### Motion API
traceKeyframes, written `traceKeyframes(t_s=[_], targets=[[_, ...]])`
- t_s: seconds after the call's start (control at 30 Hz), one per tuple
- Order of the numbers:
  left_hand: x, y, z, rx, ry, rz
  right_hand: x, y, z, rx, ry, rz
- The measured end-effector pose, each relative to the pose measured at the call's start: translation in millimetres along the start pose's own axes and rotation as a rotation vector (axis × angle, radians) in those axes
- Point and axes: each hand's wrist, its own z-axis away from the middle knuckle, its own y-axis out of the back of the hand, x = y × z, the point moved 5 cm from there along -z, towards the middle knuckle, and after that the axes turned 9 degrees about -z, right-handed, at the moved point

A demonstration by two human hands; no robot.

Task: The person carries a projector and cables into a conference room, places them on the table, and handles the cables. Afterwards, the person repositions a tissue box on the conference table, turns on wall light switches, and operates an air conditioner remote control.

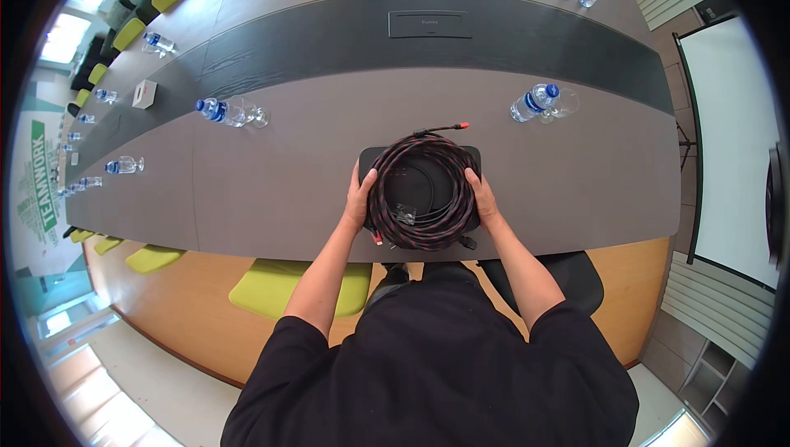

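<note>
A thick coil of black-and-red braided cable (424,238) lies on a flat black box with rounded corners (471,155) near the table's front edge. One red-tipped connector points right at the top of the coil. A small clear packet (406,214) shows inside the loop. My left hand (358,198) grips the box's left side, its thumb against the coil. On the right side, my right hand (484,197) holds it the same way. The fingers under the box are hidden, and I cannot tell whether it touches the table.
The long curved table (288,192) has a dark centre strip with a closed socket panel (429,25). Water bottles with glasses stand at the left (222,110) and right (536,101). A green chair (271,286) and black chair (580,278) flank me; a projection screen (736,151) stands right.
</note>
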Motion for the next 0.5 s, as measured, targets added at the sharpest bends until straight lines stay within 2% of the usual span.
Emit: traceKeyframes(t_s=[0.5], targets=[[-1, 2, 0, -0.006, 0.001, -0.052, -9, 1, 2, -0.062, -0.101, 0.018]])
